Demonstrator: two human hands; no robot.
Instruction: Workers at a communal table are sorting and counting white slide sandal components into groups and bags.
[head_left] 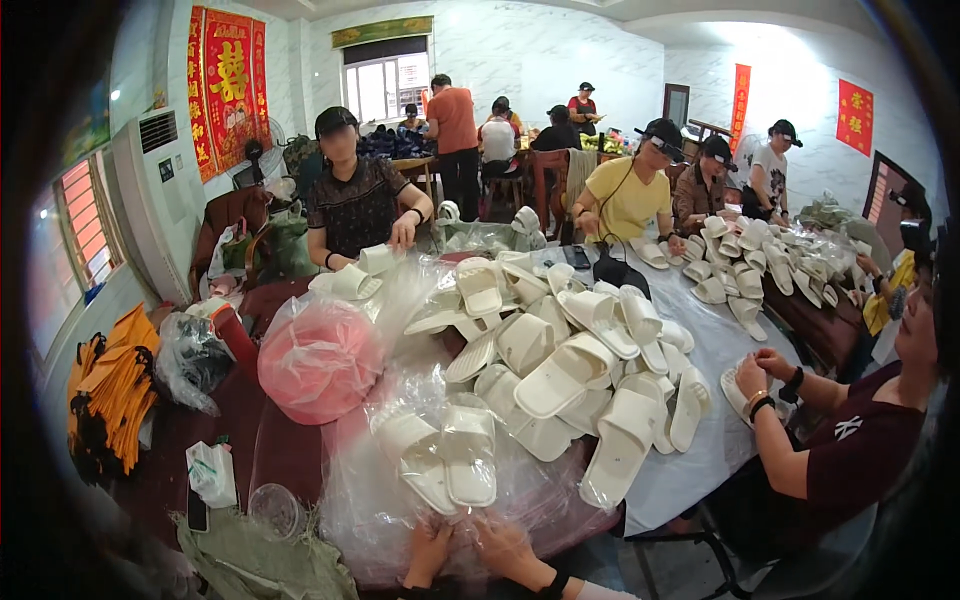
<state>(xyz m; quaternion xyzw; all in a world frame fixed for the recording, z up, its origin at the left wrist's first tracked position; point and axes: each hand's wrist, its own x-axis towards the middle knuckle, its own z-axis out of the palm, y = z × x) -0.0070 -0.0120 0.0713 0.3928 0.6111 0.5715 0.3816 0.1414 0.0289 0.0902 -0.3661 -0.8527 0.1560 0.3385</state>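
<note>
At the near edge of the table, a pair of cream slide slippers [469, 462] lies side by side in or under clear plastic, toes away from me. My left hand [431, 547] is closed at the near edge of a clear plastic bag [365, 500], just below the slippers' heels. Close by on its right, my right hand [505, 548] has its fingers bent into the same film, which partly covers them. A large heap of loose cream slippers [565, 375] rises just beyond the pair.
Left of the heap sits a pink bundle [320, 360] wrapped in clear plastic. Nearby are a tissue pack [211, 474], a phone [198, 513], a clear round tub [277, 512] and orange bags [122, 380]. Co-workers handle slippers around the table, one seated at right [850, 440].
</note>
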